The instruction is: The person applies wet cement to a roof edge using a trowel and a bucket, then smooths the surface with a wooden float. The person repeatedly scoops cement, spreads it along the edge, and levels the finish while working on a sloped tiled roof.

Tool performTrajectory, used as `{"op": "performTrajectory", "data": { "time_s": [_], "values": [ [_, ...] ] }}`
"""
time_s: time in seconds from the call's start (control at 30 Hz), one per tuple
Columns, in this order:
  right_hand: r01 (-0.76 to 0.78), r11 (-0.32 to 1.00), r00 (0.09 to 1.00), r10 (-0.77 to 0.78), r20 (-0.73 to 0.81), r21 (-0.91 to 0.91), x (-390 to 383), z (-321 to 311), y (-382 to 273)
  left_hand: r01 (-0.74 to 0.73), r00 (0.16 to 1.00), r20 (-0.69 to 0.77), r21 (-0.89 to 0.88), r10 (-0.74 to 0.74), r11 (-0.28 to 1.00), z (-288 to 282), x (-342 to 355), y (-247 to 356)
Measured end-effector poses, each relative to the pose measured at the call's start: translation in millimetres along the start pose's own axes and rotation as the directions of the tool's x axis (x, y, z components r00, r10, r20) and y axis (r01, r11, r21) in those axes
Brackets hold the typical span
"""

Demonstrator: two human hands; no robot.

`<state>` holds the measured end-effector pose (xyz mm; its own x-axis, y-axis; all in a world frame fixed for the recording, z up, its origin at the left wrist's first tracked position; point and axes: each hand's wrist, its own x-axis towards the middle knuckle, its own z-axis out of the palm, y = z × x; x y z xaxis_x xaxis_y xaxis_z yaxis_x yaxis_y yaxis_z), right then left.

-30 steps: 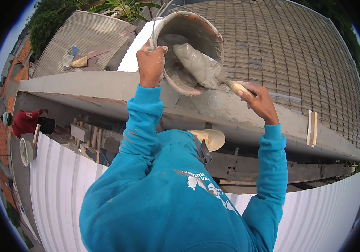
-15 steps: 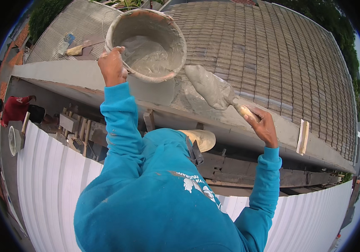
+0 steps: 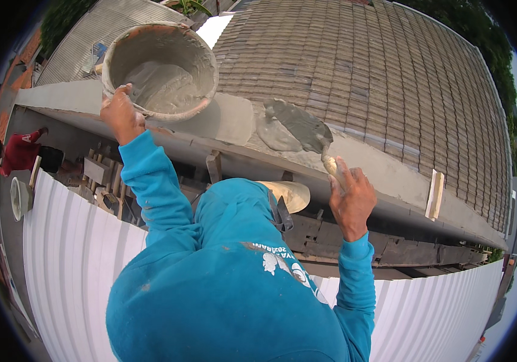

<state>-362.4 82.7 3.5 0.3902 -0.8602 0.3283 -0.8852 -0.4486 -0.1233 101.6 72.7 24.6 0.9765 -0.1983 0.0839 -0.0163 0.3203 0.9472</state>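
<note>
My left hand (image 3: 122, 113) is closed on the near rim of a bucket (image 3: 205, 72), fingers over the edge. Wet grey mortar (image 3: 165, 87) lies in the bucket, which tilts toward me above the ledge's left part. My right hand (image 3: 353, 196) grips the pale handle of a trowel (image 3: 302, 123). The mortar-coated blade is low over the concrete ledge (image 3: 385, 166), beside a wet patch of mortar (image 3: 273, 136). Whether the blade touches the ledge I cannot tell.
Beyond the ledge slopes a tiled roof (image 3: 355, 72). A small wooden piece (image 3: 434, 195) stands on the ledge at right. White corrugated sheeting (image 3: 71, 259) lies below me. At far left are a person in red (image 3: 20, 154) and another bucket (image 3: 20, 198).
The bucket has moved left in my left hand. My right hand has come left and nearer; the trowel has turned, and a wet mortar patch now shows on the ledge beside its blade.
</note>
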Motion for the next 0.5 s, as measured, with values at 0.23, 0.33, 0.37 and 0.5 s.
{"op": "performTrajectory", "data": {
  "time_s": [0.23,0.33,0.37,0.5],
  "values": [
    [-0.047,0.996,0.991,0.037,0.126,0.075,9,13,-45,0.035,0.999,-0.002,-0.014,-0.035,0.999,-10,1,0],
    [-0.055,0.996,0.983,0.041,0.181,0.073,12,17,-49,0.035,0.999,0.018,-0.027,-0.035,0.999,-13,3,-1],
    [-0.060,0.996,0.979,0.046,0.198,0.065,10,17,-49,0.033,0.999,0.027,-0.036,-0.032,0.999,-13,3,-2],
    [-0.129,0.990,0.968,0.113,0.223,0.060,-10,11,-25,0.050,0.999,0.009,0.013,-0.050,0.999,-21,6,-1]
  ]
}}
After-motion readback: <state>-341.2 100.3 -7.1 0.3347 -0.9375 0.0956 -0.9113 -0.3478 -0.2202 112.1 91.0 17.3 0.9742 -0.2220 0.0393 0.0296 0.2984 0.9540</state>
